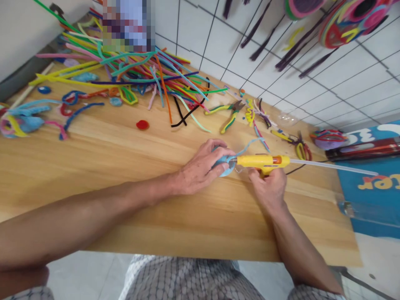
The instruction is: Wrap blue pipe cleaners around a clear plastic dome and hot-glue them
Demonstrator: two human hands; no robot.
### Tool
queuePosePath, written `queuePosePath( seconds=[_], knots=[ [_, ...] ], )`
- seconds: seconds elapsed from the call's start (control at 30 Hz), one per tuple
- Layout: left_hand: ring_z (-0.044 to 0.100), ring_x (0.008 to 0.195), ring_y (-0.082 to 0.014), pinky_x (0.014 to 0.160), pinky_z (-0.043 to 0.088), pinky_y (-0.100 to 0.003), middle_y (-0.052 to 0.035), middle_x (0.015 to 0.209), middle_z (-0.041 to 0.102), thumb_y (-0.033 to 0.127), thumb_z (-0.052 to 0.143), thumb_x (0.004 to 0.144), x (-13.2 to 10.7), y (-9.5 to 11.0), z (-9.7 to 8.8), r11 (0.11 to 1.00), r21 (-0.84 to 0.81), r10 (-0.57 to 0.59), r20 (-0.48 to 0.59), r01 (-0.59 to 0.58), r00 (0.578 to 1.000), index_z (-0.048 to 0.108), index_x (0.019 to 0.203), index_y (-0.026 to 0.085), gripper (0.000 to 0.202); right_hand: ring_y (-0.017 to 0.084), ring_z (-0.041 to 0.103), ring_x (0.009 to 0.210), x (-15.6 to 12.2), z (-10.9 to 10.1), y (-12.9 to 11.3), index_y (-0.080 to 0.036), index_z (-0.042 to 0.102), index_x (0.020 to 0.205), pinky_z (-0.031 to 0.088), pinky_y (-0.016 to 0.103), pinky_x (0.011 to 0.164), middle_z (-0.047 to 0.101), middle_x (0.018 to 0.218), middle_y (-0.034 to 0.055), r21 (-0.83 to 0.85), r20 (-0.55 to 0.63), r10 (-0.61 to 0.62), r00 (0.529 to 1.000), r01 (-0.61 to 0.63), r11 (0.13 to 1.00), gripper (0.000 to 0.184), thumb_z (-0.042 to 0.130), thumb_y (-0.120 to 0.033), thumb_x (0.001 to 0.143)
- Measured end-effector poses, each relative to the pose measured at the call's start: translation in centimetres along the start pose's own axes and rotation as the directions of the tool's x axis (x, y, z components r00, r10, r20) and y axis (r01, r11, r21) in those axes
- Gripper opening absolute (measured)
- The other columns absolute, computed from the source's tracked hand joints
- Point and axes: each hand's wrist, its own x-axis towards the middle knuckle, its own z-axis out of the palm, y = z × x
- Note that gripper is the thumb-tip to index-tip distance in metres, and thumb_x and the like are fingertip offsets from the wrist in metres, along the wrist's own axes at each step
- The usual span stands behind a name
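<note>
My left hand (206, 166) is closed around a light blue coil of fuzzy pipe cleaner (225, 171), pressing it against the wooden table (175, 221). A loose blue tail runs from the coil up to the right. In my right hand (270, 183) is a yellow hot glue gun (258, 161), gripped by its handle. Its metal nozzle points left and meets the coil near my left fingertips; whether it touches cannot be made out. A long clear glue stick (331, 165) sticks out of the gun's back end.
Many coloured pipe cleaners (134, 71) lie heaped at the back left. Green-and-yellow pliers (229, 113), scissors (301, 148) and a red disc (143, 124) lie beyond my hands. Finished-looking coiled pieces (21, 121) sit at far left. A white grid-lined wall (250, 71) borders the table's back.
</note>
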Motion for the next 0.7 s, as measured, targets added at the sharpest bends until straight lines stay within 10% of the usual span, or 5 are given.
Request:
queuePosePath(
  seconds=[0.7],
  knots=[
    [0.049,0.146,-0.0289,0.125,0.046,-0.053,-0.0158,0.143,0.056,0.035,0.049,0.111,0.0,-0.4,0.4,1.0,0.0,0.02,-0.021,-0.02,1.0,0.06,0.14,0.023,0.033,0.024,0.075,0.076,-0.1,0.2,0.8,-0.022,0.076,0.091,0.059,0.037,0.074,0.081,0.088,0.0052,0.071,0.037,0.012,0.999,-0.014,0.997,0.019,0.067,-0.029,0.077]
  ],
)
